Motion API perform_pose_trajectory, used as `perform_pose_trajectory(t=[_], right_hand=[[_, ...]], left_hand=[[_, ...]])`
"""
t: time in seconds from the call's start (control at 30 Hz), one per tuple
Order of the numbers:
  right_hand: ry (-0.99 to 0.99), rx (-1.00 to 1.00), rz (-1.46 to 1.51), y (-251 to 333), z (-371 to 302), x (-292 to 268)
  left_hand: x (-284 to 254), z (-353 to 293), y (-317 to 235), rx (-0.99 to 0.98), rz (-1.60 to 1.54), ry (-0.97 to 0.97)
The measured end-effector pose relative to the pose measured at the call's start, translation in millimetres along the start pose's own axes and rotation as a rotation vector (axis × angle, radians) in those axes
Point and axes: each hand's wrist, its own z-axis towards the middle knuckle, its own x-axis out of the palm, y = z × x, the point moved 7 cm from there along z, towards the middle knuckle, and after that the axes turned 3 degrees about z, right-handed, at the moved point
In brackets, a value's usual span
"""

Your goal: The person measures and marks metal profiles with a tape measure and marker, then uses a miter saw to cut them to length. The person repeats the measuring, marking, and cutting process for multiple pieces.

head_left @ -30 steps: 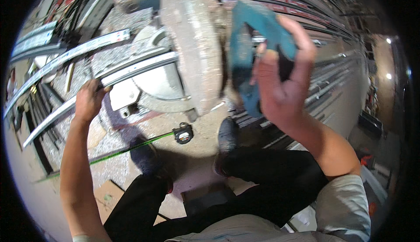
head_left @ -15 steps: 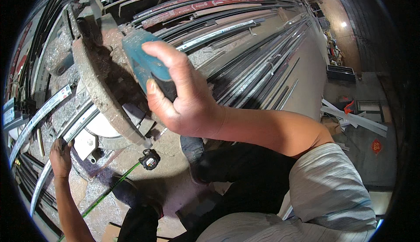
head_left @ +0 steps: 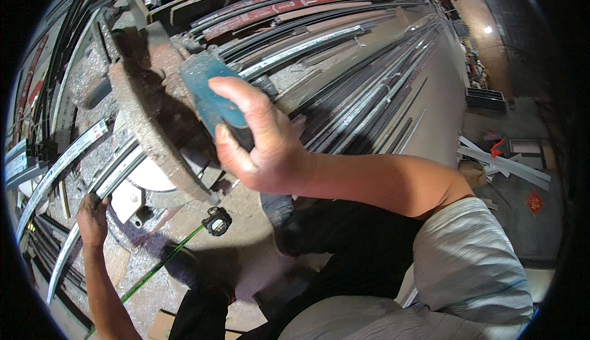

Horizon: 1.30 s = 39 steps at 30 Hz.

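Note:
My right hand (head_left: 264,146) is closed around the blue handle (head_left: 209,75) of a dusty cut-off saw. The saw's curved blade guard (head_left: 144,118) slants down to the left of that hand, with part of a pale round blade (head_left: 153,177) showing beside it. Lower left, my left hand (head_left: 92,223) grips a long metal profile (head_left: 120,169) that runs in under the guard. Its fingertips are partly hidden against the profile. Where the profile meets the blade is out of sight behind the guard.
A black tape measure (head_left: 217,221) lies on the floor near my feet, its green tape (head_left: 161,262) drawn out to the lower left. Long metal bars (head_left: 362,115) are stacked beyond the saw. Another silver profile (head_left: 61,162) lies at the left. White strips (head_left: 504,165) lie far right.
The whole picture has shifted slightly to the right. Both hands keep their holds, on the saw handle and on the profile.

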Motion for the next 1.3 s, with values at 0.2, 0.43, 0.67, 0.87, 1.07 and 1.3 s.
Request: perform_pose_trajectory(t=[0.2,0.43,0.67,0.87,1.07,1.3], right_hand=[[0.062,0.007,-0.095,4.2,-5.5,-2.8],[0.111,0.012,-0.129,-13.4,-26.1,2.1],[0.121,0.094,0.122,-12.8,-34.9,11.1],[0.157,0.109,0.136,-14.5,-37.8,9.7],[0.157,0.105,0.112,-15.8,-43.7,13.5],[0.17,0.14,-0.008,-24.9,-70.7,10.4]], left_hand=[[-4.6,0.7,-12.0,-0.033,-0.039,0.034],[-14.0,1.7,-20.3,-0.054,0.062,0.067],[-16.7,0.0,-18.0,-0.045,0.151,0.068],[-13.7,1.9,-23.3,-0.064,0.146,0.112],[-16.9,-1.0,-21.5,-0.042,0.113,0.085],[-11.8,2.8,-18.9,-0.008,0.13,0.107]])
